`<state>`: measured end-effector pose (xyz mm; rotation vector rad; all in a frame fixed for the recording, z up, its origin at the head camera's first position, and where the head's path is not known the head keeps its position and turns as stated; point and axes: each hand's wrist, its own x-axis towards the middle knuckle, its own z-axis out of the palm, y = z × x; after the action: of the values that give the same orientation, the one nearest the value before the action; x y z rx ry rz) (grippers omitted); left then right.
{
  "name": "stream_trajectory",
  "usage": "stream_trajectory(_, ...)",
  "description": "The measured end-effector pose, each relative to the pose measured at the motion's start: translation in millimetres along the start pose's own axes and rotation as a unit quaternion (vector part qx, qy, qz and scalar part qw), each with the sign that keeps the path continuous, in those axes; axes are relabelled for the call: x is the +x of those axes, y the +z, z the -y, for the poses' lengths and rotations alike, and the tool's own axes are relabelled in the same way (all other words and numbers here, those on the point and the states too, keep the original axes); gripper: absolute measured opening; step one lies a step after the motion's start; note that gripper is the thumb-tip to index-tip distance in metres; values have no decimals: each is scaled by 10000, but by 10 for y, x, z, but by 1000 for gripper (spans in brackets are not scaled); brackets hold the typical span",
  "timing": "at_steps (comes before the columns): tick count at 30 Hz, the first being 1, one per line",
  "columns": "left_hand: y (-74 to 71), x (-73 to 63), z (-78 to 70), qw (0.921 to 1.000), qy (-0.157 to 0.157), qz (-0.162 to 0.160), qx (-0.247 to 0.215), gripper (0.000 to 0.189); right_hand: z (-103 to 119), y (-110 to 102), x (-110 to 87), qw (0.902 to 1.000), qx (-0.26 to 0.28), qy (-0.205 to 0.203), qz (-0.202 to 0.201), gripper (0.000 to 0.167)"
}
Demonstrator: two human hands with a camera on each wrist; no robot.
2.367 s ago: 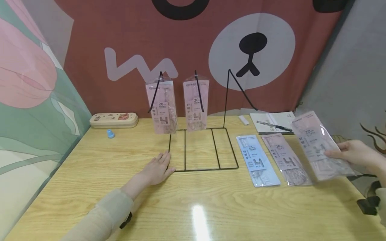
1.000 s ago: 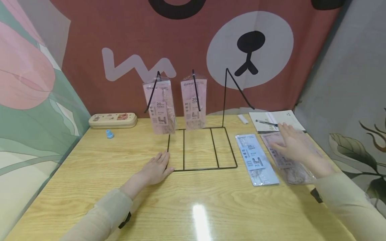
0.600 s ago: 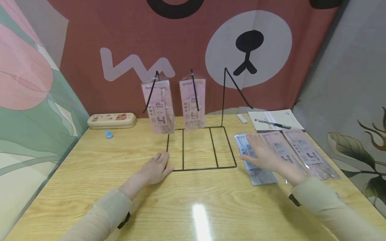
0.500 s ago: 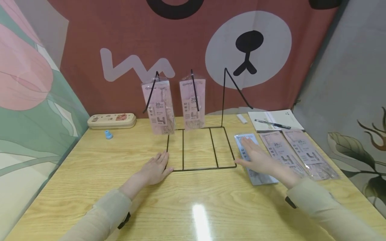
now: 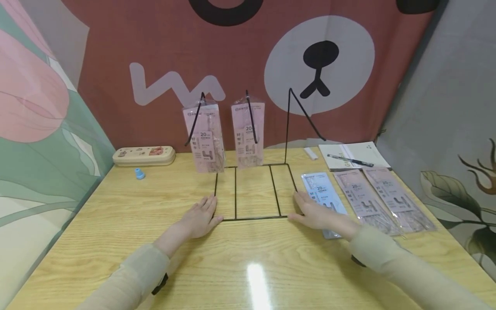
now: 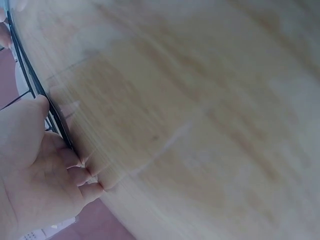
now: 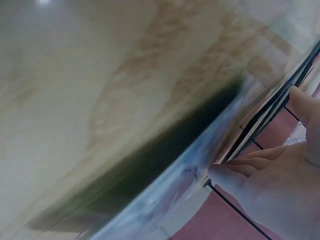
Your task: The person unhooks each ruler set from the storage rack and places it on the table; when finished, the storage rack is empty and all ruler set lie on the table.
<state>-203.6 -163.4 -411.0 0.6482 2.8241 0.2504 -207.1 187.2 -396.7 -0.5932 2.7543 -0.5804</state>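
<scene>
A black wire display rack [image 5: 257, 218] stands on the wooden table, its base flat and three hooked uprights at the back. My left hand [image 5: 199, 217] rests with straight fingers at the base's left front corner. At the right front corner lies my right hand [image 5: 315, 213], fingers extended along the wire. Pink packets hang from the left hook [image 5: 205, 142] and middle hook [image 5: 248, 135]; the right hook [image 5: 306, 114] carries nothing. Right of the rack lie a blue packet [image 5: 320, 189], partly behind my right wrist, and two pink packets [image 5: 358, 196], [image 5: 395, 196] side by side.
A cream pencil case [image 5: 144, 156] and a small blue cone-shaped piece [image 5: 139, 173] sit at the back left. Behind the packets lie a notebook [image 5: 372, 153] with a pen [image 5: 350, 160] on it and a white eraser-like block [image 5: 311, 153]. A printed curtain [image 5: 174, 47] hangs behind.
My right hand set a pink packet down at the far right, passed left over the packets and came to the rack's right front corner. My left hand stayed at its corner.
</scene>
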Motion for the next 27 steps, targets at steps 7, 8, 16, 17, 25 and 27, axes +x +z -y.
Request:
stream_trajectory(7, -7, 16, 7, 10000, -30, -17, 23, 69, 19, 8, 50, 9993, -69, 247, 267, 83)
stream_trajectory(8, -7, 17, 9, 10000, -35, -24, 36, 69, 24, 13, 55, 9992, -108, 278, 280, 83)
stream_trajectory(16, -37, 16, 14, 9998, 48, -107, -139, 69, 63, 29, 62, 9988, -246, 303, 283, 78)
stream_trajectory(17, -47, 21, 18, 9996, 49, -107, -266, 70, 60, 30, 61, 9989, -254, 286, 287, 77)
stream_trajectory(25, -254, 89, 113, 9840, -43, -1308, -1211, 59, 77, 27, 54, 9987, -214, 287, 360, 77)
stream_trajectory(27, -364, 129, 129, 9676, -225, -1985, -1543, 53, 82, 25, 53, 9986, -207, 299, 374, 77)
